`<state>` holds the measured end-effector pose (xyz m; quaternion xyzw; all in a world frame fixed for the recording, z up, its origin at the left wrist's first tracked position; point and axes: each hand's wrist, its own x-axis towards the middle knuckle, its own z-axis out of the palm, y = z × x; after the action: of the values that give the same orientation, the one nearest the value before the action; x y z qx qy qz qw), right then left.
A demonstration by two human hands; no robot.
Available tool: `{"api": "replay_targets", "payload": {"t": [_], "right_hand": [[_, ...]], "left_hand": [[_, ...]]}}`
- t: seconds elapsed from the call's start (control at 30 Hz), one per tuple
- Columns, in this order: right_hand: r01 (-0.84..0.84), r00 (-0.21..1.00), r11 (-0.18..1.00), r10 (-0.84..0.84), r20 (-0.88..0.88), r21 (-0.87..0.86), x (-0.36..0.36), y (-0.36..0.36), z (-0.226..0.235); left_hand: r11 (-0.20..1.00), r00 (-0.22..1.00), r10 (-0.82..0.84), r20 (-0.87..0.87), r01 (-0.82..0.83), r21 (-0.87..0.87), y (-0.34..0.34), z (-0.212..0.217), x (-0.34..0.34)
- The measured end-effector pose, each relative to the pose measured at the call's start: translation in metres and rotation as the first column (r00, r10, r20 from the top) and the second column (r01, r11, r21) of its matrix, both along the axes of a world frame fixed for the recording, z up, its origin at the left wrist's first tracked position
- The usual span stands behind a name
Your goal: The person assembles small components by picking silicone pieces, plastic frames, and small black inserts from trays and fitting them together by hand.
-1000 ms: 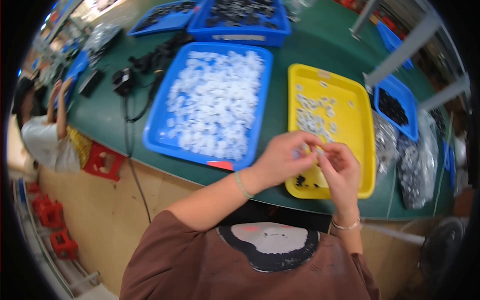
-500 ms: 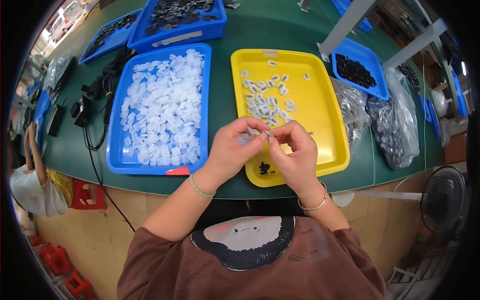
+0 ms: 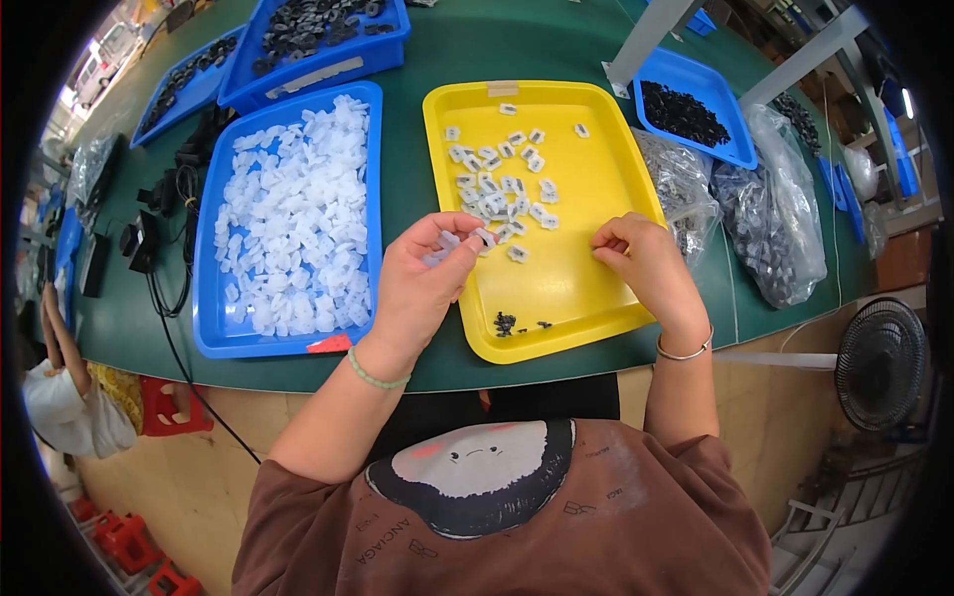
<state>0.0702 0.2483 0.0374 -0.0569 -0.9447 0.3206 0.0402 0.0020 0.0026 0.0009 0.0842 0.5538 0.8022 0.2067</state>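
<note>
My left hand [image 3: 422,278], over the near left edge of the yellow tray [image 3: 586,288], holds several small white plastic pieces [image 3: 440,248]. One of them is pinched between thumb and index finger. My right hand [image 3: 644,256] hovers over the tray's right side with thumb and fingertips drawn together; whatever they hold, if anything, is too small to see. White pieces with dark centres [image 3: 512,199] lie scattered in the left half of the yellow tray. Tiny black parts [image 3: 505,324] form a small heap at its near end.
Left of the yellow tray is a blue tray [image 3: 374,199] full of white pieces [image 3: 293,219]. A smaller blue tray [image 3: 740,151] with black parts, clear plastic bags [image 3: 770,223] and a metal post [image 3: 636,50] are at right. Cables [image 3: 164,288] and another person [image 3: 70,397] are at left.
My hands, together before, are now apart: the right has moved right, the left slightly left. A white piece with a dark centre now lies in the yellow tray near my left fingertips.
</note>
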Motion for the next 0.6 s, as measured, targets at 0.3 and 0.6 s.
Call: {"api": "replay_targets", "payload": {"t": [0.3, 0.6], "right_hand": [[-0.116, 0.993, 0.944, 0.110, 0.038, 0.310, -0.002, 0.001, -0.012], [-0.082, 0.997, 0.950, 0.076, 0.033, 0.302, 0.002, -0.002, -0.010]], "left_hand": [[0.999, 0.998, -0.018, 0.065, 0.016, 0.032, -0.002, 0.003, 0.001], [0.999, 0.999, 0.034, 0.024, -0.035, 0.029, 0.000, 0.000, -0.002]]}}
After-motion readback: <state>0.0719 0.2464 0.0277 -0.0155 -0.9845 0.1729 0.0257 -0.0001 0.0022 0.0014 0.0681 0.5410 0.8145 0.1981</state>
